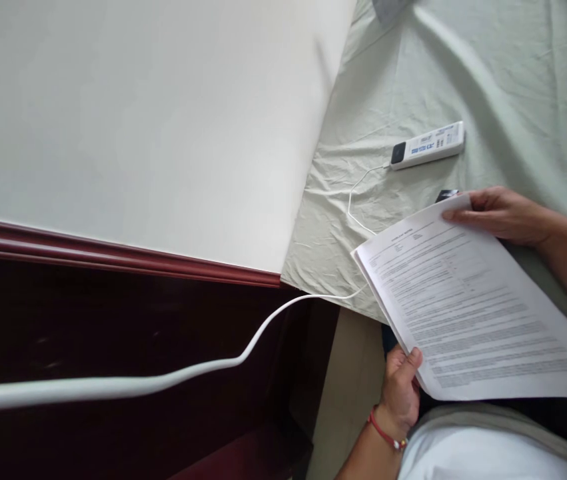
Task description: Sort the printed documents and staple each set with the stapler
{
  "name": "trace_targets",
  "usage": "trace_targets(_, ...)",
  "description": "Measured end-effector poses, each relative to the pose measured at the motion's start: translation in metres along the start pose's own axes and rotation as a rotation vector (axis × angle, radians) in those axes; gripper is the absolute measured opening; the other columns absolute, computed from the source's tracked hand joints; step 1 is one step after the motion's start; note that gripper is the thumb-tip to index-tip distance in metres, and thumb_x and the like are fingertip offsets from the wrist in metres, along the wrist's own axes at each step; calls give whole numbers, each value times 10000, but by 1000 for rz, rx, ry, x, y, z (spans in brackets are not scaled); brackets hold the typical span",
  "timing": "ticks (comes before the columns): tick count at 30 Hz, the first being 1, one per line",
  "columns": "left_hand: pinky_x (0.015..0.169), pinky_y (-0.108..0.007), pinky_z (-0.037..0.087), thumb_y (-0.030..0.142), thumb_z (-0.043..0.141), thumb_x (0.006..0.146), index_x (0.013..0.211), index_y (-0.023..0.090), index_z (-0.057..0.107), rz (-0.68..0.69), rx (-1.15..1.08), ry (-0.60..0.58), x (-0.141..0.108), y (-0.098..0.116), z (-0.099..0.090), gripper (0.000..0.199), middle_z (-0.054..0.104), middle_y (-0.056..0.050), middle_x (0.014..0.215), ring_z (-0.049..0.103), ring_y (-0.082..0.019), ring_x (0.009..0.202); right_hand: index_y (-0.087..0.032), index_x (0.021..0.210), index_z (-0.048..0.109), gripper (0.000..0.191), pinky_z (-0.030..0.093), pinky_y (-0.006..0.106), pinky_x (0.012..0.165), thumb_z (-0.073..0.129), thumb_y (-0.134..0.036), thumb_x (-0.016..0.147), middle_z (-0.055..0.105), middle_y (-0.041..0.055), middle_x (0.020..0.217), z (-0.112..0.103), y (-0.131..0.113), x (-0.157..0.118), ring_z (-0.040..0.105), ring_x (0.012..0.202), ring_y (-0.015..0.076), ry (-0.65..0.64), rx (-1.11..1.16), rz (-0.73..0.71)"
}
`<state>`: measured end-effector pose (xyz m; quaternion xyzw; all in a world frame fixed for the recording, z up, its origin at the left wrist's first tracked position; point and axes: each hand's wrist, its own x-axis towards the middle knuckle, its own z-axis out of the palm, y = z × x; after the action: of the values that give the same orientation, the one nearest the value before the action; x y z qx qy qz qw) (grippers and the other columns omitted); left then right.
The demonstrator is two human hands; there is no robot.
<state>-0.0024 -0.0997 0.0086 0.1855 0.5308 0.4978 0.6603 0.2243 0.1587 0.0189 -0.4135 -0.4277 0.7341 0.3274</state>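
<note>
A stack of printed paper sheets (pixel 473 313) is tilted above the cloth-covered table, its top page filled with lines of small text. My left hand (pixel 403 383), with a red bracelet at the wrist, is closed on the near left edge of the sheets, thumb on top. At the far top corner my right hand (pixel 506 213) pinches the same sheets, its other fingers partly hidden beneath. Just beside that corner a small dark object (pixel 447 195) peeks out, mostly covered by the paper. Beyond it lies a white power bank (pixel 428 145) with a black end.
A white cable (pixel 203 367) runs from the left, passes behind the paper and reaches the power bank. Pale green cloth (pixel 333 200) covers the table. To the left are a white panel (pixel 138 120) with a dark red moulding (pixel 113 257) and dark wood below.
</note>
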Motion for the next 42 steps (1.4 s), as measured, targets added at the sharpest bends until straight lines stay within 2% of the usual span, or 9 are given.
trace_targets(8, 1165, -532, 466, 560, 909, 728, 1114, 124, 826, -25, 44, 51, 7, -8, 0, 589, 803, -167, 1153, 723, -357, 1178, -198, 968, 761, 285, 644, 289, 641, 833, -426, 813, 807, 54, 882, 11, -11, -10, 752, 723, 199, 44, -28, -26)
trace_targets(12, 1108, -520, 522, 487, 951, 687, 1071, 127, 831, -64, 27, 46, 5, -8, -6, 539, 815, -153, 1110, 758, -340, 1093, -240, 795, 714, 293, 562, 267, 492, 810, -516, 810, 751, 31, 746, 16, -14, -10, 696, 624, 180, 171, -199, -57)
trace_targets(16, 1074, -495, 551, 417, 991, 626, 1082, 117, 821, -70, 30, 48, 4, -8, -10, 572, 799, -164, 1173, 760, -340, 1093, -257, 758, 710, 288, 591, 320, 568, 805, -526, 790, 760, 40, 786, 15, -16, -15, 717, 690, 217, 218, -343, -60)
trace_targets(20, 1038, -494, 569, 411, 1006, 597, 1046, 96, 819, -92, 21, 34, 7, -12, -7, 579, 808, -179, 1120, 773, -343, 1040, -245, 787, 716, 295, 582, 317, 600, 770, -535, 797, 759, 45, 810, 5, -14, -46, 710, 706, 220, 354, -450, -56)
trace_targets(25, 998, -462, 588, 562, 905, 723, 1026, 130, 819, -45, 11, -16, 10, -11, 0, 535, 826, -139, 1025, 781, -307, 993, -222, 800, 659, 316, 499, 271, 563, 697, -527, 878, 678, 22, 735, -10, -4, -102, 619, 639, 168, 460, -361, -104)
trace_targets(28, 919, -421, 612, 572, 897, 728, 974, 127, 814, -22, 95, -26, 10, -5, 1, 514, 826, -119, 948, 781, -285, 927, -222, 753, 622, 354, 469, 266, 564, 722, -539, 874, 623, 4, 712, -12, 4, -122, 577, 633, 151, 524, -313, -144)
trace_targets(33, 739, -346, 613, 538, 940, 674, 893, 128, 789, 44, 176, 64, 14, 9, 4, 489, 810, -76, 827, 751, -222, 735, -247, 899, 667, 430, 590, 340, 711, 794, -639, 778, 711, 20, 874, -7, 17, -133, 690, 801, 220, 548, -186, -213)
trace_targets(37, 702, -301, 592, 507, 982, 602, 884, 135, 771, 118, 172, 182, 25, 15, 11, 512, 808, -58, 837, 723, -184, 699, -267, 1073, 718, 456, 628, 414, 842, 803, -607, 780, 783, 44, 1032, -9, 26, -139, 752, 970, 285, 523, -230, -221)
trace_targets(42, 681, -269, 558, 620, 806, 812, 898, 143, 746, 200, 293, 174, 34, 12, 11, 488, 792, -57, 845, 705, -174, 723, -286, 1052, 748, 312, 629, 418, 776, 683, -549, 897, 784, 41, 993, -14, 32, -142, 748, 977, 305, 578, -590, -183)
